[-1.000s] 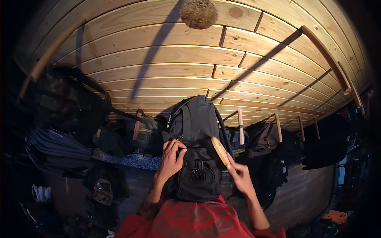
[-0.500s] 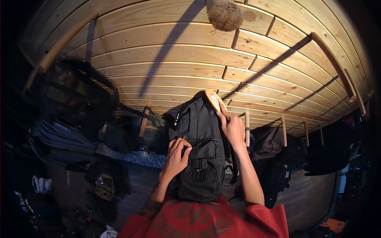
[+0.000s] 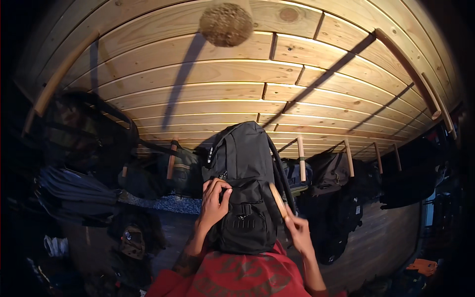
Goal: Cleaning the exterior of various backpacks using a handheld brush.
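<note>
Against the plank wall [image 3: 208, 74] | I'm pressing my spread left hand [image 3: 213, 200] on the matte black backpack [image 3: 245, 168] | right hand [image 3: 297, 232] gripping a wooden stick [image 3: 278, 200] | bags crowding both sides.

The person wore a red top [image 3: 242, 277] with a big dark graphic printed across the chest, kinda faded looking. Both forearms were bare, no sleeves past the elbow. The left forearm [image 3: 185, 260] had dark tattoo work on it.
</note>
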A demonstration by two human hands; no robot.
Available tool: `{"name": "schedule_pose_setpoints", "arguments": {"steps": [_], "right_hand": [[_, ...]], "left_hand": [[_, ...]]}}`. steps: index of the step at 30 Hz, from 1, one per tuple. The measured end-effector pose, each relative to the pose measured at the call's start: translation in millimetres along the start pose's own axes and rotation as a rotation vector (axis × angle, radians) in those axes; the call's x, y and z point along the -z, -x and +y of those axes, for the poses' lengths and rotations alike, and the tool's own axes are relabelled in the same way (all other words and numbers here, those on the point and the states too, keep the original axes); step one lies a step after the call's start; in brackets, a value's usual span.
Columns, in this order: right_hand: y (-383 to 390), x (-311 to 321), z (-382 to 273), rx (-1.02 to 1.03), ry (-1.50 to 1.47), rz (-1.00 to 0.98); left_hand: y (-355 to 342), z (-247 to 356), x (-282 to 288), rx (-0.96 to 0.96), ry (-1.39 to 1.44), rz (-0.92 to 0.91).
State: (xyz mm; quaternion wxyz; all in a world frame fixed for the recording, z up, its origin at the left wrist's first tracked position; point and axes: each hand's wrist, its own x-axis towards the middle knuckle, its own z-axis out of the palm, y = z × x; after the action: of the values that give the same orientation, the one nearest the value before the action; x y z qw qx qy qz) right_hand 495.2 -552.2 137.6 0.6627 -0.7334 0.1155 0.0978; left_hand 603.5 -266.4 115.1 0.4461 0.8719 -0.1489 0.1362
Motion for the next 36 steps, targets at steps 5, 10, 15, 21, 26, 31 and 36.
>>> {"name": "schedule_pose_setpoints", "arguments": {"steps": [5,10,15,21,26,31,36], "right_hand": [[-29.9,-22.3,4.6,0.150,0.046,0.106],[-147.4,-37.6,-24.7,0.436,0.376,0.197],[-183.1,-39.9,-60.8,0.357,0.511,0.165],[-78.3,-7.6,-29.2,0.338,0.327,-0.072],[-33.4,3.0,-35.2,0.114,0.208,-0.089],[-94.0,-34.7,-76.6,0.614,0.836,0.070],[-186.1,-62.2,-107.4,0.531,1.043,0.194]], "left_hand": [[-0.4,-2.0,-0.9,-0.018,-0.013,0.004],[6.4,-9.2,3.4,-0.016,-0.011,0.040],[10.5,-10.2,2.9,0.002,-0.002,0.059],[10.2,-6.9,1.7,0.023,-0.012,0.080],[7.9,-8.3,0.9,0.013,0.002,0.067],[8.8,-9.7,3.2,0.010,-0.005,0.054],[6.8,-12.1,2.5,-0.051,-0.004,0.100]]}}
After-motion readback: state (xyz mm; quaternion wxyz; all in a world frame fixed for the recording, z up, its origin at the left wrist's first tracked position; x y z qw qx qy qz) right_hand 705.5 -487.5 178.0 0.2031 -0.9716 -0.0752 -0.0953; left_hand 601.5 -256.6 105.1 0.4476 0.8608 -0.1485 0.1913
